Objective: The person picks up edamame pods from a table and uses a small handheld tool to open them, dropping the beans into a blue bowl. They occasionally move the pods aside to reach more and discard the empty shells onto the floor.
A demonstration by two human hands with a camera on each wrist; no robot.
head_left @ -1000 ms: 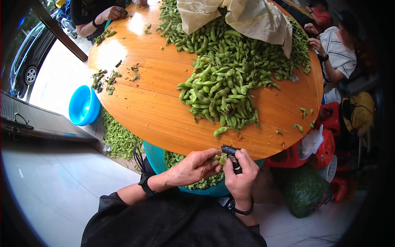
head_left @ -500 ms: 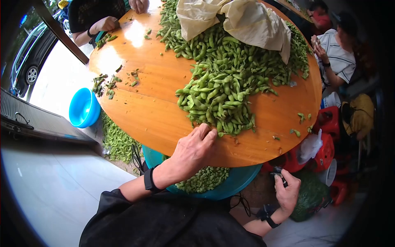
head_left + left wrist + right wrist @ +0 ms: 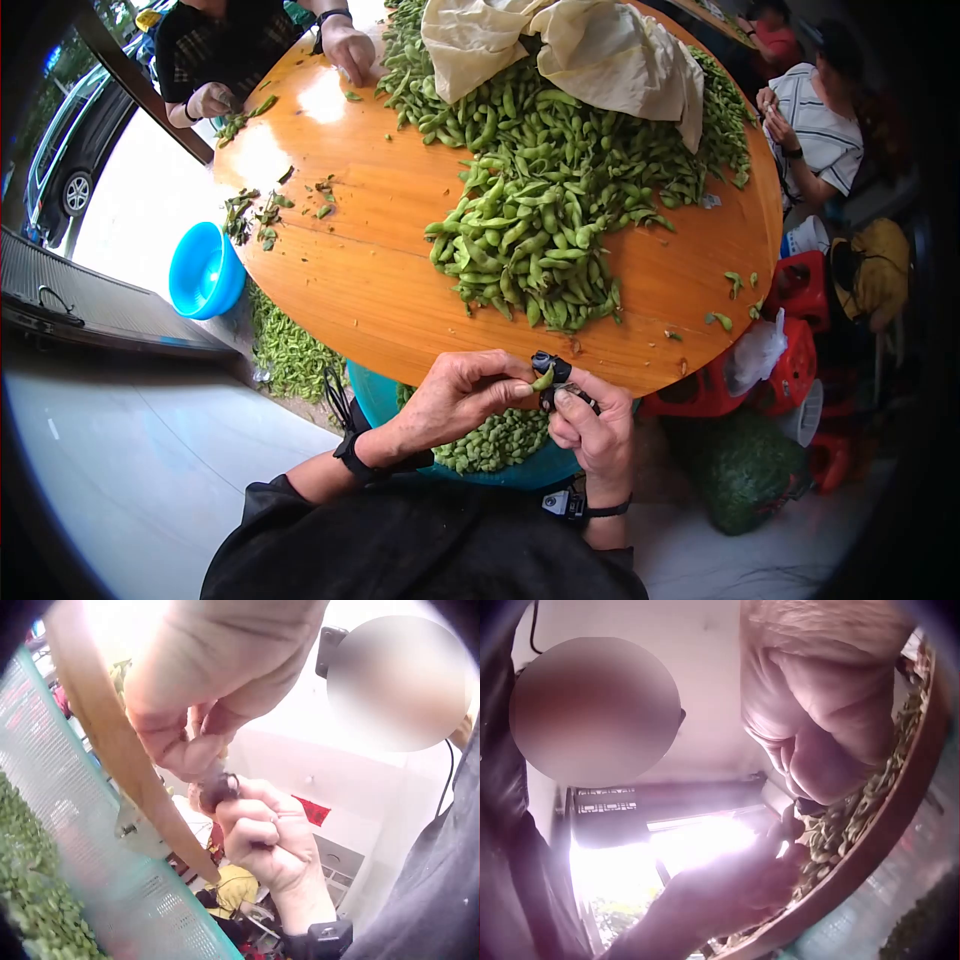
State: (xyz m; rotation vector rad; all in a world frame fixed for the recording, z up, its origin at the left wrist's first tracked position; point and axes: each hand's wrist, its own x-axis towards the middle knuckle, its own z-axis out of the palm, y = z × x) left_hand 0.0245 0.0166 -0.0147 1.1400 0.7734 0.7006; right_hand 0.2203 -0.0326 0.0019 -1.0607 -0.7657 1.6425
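Observation:
Just over the table's near edge, my left hand [image 3: 462, 398] pinches a green edamame pod [image 3: 543, 379] between thumb and fingers. Meeting it from the right, my right hand [image 3: 598, 428] holds the pod's other end between index finger and thumb. Black coverings [image 3: 549, 364] sit at those right fingertips. In the left wrist view the two hands come together around the pod, which is mostly hidden by fingers. Beneath them, a teal basket [image 3: 364, 388] holds green beans [image 3: 490, 442]. A large heap of edamame pods [image 3: 540, 225] lies on the wooden table [image 3: 350, 255] ahead.
A cream cloth [image 3: 620, 60] covers part of the heap. Leaf scraps [image 3: 268, 215] lie at the table's left. A blue basin [image 3: 203, 272] and pods on the floor [image 3: 290, 335] are beyond that edge. Red stools [image 3: 785, 365] stand right. Other people sit around the table.
My left hand went from my lap side to the heap's near edge, then came back with a pod. My right hand swung out right and returned to meet it.

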